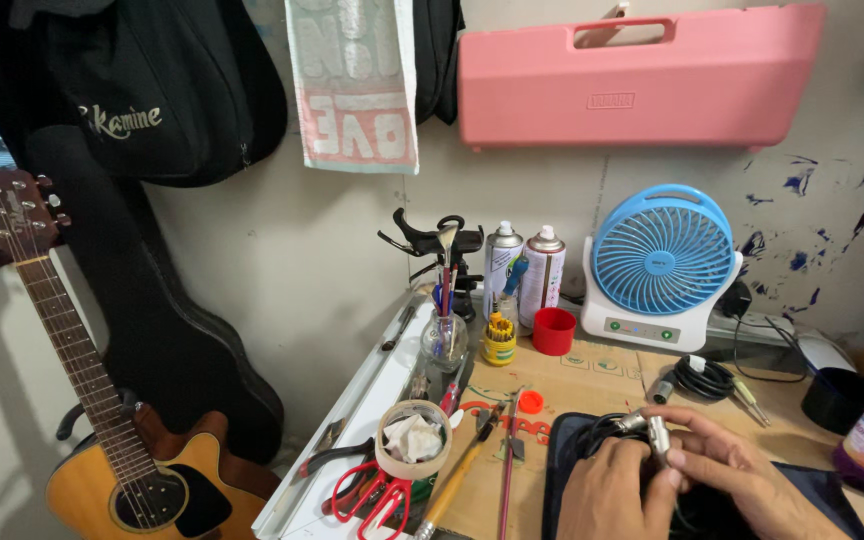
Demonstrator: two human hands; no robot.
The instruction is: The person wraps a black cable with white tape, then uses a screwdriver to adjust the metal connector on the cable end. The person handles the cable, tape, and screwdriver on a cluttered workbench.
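A silver cable plug is pinched between the fingertips of the left hand and the right hand, both closed on it just above a dark mat, seemingly to steady it for close work. Left of the hands, red scissors are laid on the surface. The black cable is largely hidden behind the hands, and the wrists are cut off by the frame.

Workbench, cardboard-topped: blue desk fan, two spray cans, red cup, coiled cable, red scissors, tape roll, dark mat.
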